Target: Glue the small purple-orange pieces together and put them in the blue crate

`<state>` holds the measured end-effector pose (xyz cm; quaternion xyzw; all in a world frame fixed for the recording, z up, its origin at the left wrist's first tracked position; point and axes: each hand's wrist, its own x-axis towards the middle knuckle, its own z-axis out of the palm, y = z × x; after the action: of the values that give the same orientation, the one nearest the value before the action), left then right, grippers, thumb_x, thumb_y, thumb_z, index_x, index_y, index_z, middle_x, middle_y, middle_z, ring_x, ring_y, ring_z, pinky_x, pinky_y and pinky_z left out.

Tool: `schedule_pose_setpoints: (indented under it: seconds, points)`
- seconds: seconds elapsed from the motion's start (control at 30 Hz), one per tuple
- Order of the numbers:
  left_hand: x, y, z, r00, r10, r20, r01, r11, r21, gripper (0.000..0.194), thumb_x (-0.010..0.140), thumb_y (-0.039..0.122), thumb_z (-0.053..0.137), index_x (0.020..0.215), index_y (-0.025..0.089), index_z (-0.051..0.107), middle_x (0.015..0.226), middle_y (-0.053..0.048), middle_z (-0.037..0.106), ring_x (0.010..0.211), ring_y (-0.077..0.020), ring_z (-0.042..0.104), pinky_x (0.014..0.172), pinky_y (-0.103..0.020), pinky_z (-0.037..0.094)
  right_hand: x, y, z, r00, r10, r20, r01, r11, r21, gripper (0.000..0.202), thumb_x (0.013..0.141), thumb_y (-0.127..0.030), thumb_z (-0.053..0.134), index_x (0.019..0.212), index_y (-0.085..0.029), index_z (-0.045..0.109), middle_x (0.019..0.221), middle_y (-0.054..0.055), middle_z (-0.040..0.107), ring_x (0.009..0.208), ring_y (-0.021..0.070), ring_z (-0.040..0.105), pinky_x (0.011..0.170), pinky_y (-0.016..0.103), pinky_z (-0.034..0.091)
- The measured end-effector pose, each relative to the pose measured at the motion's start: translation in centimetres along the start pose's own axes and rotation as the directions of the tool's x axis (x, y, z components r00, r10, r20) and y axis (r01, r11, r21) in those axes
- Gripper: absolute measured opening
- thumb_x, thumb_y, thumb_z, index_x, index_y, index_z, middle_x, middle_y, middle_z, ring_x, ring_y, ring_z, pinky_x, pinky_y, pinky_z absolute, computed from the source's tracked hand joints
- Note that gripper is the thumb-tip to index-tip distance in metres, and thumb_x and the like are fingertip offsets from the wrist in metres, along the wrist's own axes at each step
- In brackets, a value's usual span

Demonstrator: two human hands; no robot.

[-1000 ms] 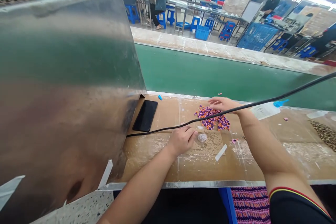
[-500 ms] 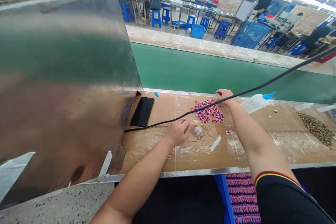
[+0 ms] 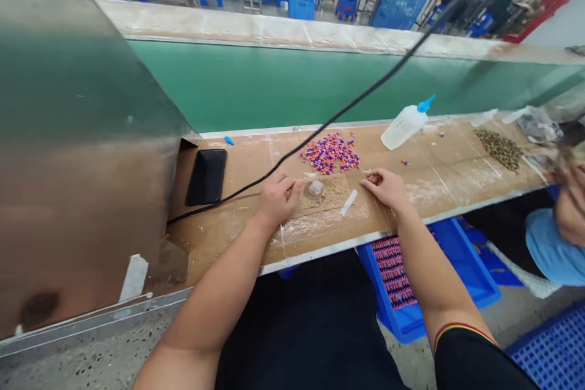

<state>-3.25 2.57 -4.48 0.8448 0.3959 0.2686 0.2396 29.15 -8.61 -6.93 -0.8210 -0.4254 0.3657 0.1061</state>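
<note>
My left hand (image 3: 278, 198) rests on the cardboard-covered bench with its fingers curled together; what they hold, if anything, is hidden. Just right of it, a small clear round piece (image 3: 315, 188) sits on a speckled patch of cardboard (image 3: 336, 194). My right hand (image 3: 386, 187) is closed in a pinch above the board, and what lies between its fingertips is too small to name. Behind both hands spreads a heap of small purple, pink and orange pieces (image 3: 329, 152). A strip of white tape (image 3: 348, 202) lies between the hands.
A black cable (image 3: 338, 114) crosses over the bench. A phone (image 3: 206, 177) lies left, beside a metal box (image 3: 91, 152). Further right are a blue-tipped bottle (image 3: 404, 127) and a brownish heap (image 3: 498, 149). A blue tray (image 3: 475, 280) is below the edge; a co-worker's arm (image 3: 571, 207) shows right.
My right hand has drawn back from the far side of the colored heap toward me. The camera view has shifted right and down, bringing the co-worker and more of the blue tray into sight.
</note>
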Motion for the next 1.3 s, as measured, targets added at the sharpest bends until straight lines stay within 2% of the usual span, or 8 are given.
schedule_pose_setpoints:
  seconds: [0.13, 0.3, 0.43, 0.53, 0.67, 0.77, 1.07, 1.3]
  points:
    - [0.4, 0.8, -0.5, 0.999, -0.035, 0.019, 0.036, 0.998, -0.045, 0.049, 0.109, 0.044, 0.050, 0.068, 0.020, 0.064, 0.063, -0.003, 0.060, 0.062, -0.0152, 0.056, 0.063, -0.030, 0.045, -2.8, 2.6, 0.4, 0.982, 0.001, -0.188, 0.038, 0.979, 0.202, 0.031, 0.095, -0.048, 0.067, 0.100, -0.018, 0.076, 0.097, 0.010, 0.077, 0.089, 0.0216, 0.071, 0.090, 0.036, 0.060]
    - [0.8, 2.0, -1.4, 0.998, -0.051, -0.031, 0.051, 0.999, -0.007, 0.038, 0.104, 0.040, 0.055, 0.080, 0.019, 0.076, 0.073, -0.005, 0.073, 0.077, -0.0183, 0.070, 0.077, -0.032, 0.055, -11.5, 12.4, -3.6, 0.882, 0.188, -0.432, -0.012, 0.925, 0.379, 0.043, 0.099, -0.060, 0.065, 0.109, -0.019, 0.070, 0.122, 0.014, 0.075, 0.107, 0.0245, 0.075, 0.093, 0.037, 0.064]
    - [1.1, 2.4, -1.4, 0.995, -0.085, -0.060, 0.084, 0.996, -0.019, 0.043, 0.102, 0.049, 0.056, 0.079, 0.019, 0.078, 0.073, -0.007, 0.076, 0.075, -0.0209, 0.073, 0.073, -0.034, 0.057, -19.2, 19.7, -4.4, 0.820, 0.537, -0.197, -0.520, 0.844, 0.133, 0.040, 0.107, -0.041, 0.053, 0.132, -0.014, 0.068, 0.115, 0.016, 0.079, 0.105, 0.0239, 0.079, 0.097, 0.037, 0.064]
    - [1.1, 2.1, -1.0, 0.994, -0.072, -0.086, 0.067, 0.996, -0.061, 0.045, 0.099, 0.052, 0.059, 0.076, 0.019, 0.078, 0.066, -0.007, 0.072, 0.068, -0.0209, 0.071, 0.067, -0.033, 0.054, -22.5, 23.0, -3.7, 0.722, 0.692, 0.007, -0.689, 0.720, -0.087, 0.028, 0.101, -0.029, 0.061, 0.120, -0.011, 0.073, 0.101, 0.014, 0.081, 0.087, 0.0224, 0.080, 0.082, 0.032, 0.065]
    - [1.1, 1.5, -0.7, 0.993, -0.088, -0.084, 0.080, 0.992, -0.097, 0.044, 0.098, 0.052, 0.061, 0.076, 0.019, 0.079, 0.065, -0.007, 0.071, 0.069, -0.0217, 0.070, 0.067, -0.033, 0.052, -22.9, 25.7, -3.6, 0.667, 0.735, 0.124, -0.670, 0.664, -0.333, 0.004, 0.089, -0.017, 0.075, 0.086, -0.016, 0.076, 0.083, 0.010, 0.079, 0.085, 0.0237, 0.079, 0.081, 0.031, 0.062]
    - [1.0, 1.2, -0.5, 0.992, -0.101, -0.073, 0.096, 0.994, -0.058, 0.048, 0.097, 0.057, 0.059, 0.076, 0.019, 0.078, 0.064, -0.007, 0.069, 0.067, -0.0211, 0.068, 0.067, -0.034, 0.052, -21.5, 26.9, -3.8, 0.663, 0.715, 0.222, -0.562, 0.671, -0.484, 0.008, 0.084, -0.011, 0.080, 0.080, -0.017, 0.076, 0.086, 0.009, 0.079, 0.093, 0.0235, 0.078, 0.091, 0.033, 0.061]
    - [0.8, 1.2, -0.4, 0.992, -0.108, -0.058, 0.107, 0.994, -0.020, 0.050, 0.097, 0.059, 0.058, 0.076, 0.018, 0.079, 0.057, -0.004, 0.063, 0.061, -0.0167, 0.058, 0.065, -0.032, 0.051, -20.0, 27.6, -3.6, 0.550, 0.746, 0.376, -0.343, 0.612, -0.712, 0.015, 0.098, -0.025, 0.080, 0.107, -0.013, 0.079, 0.110, 0.012, 0.080, 0.102, 0.0221, 0.077, 0.095, 0.041, 0.063]
    - [0.8, 1.3, -0.2, 0.993, -0.117, -0.011, 0.117, 0.993, -0.020, 0.047, 0.096, 0.057, 0.058, 0.076, 0.019, 0.078, 0.056, -0.002, 0.059, 0.060, -0.0163, 0.057, 0.076, -0.037, 0.060, -20.3, 27.8, -3.1, 0.533, 0.734, 0.421, -0.282, 0.623, -0.730, 0.021, 0.102, -0.030, 0.076, 0.111, -0.012, 0.080, 0.114, 0.015, 0.079, 0.105, 0.0237, 0.076, 0.098, 0.042, 0.061]
